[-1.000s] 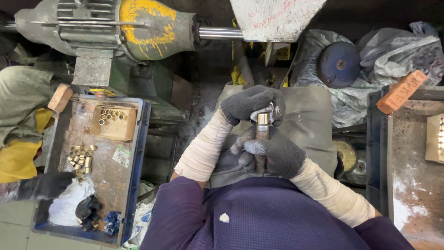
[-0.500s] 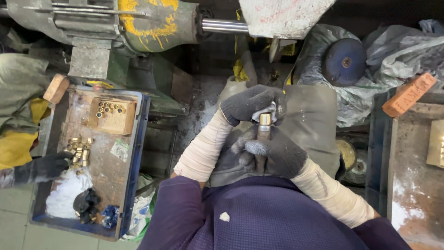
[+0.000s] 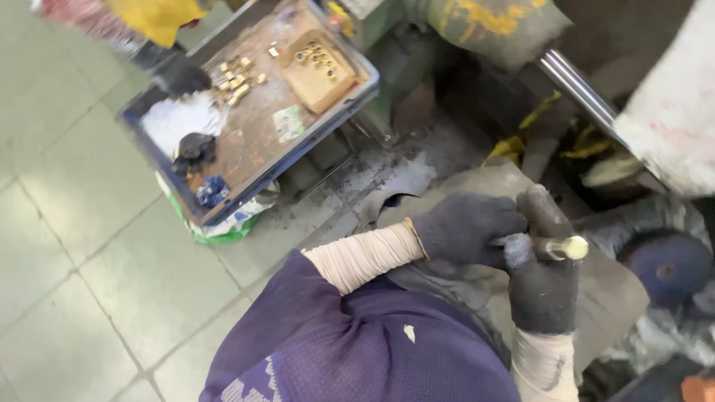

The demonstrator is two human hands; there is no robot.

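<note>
My gloved left hand and right hand are both clamped on the small shiny brass tube; I think it could slip from the fuzzy gloves.

two gloved hands are mine, left hand and right hand, and between them there is one brass-tipped metal piece. a third gloved hand, someone else's, sits at the one blue tray. on that tray i count one cardboard box of brass rings, one loose heap of small brass parts, one white cloth, and one dark rag. one steel shaft, and one blue wheel.
</note>
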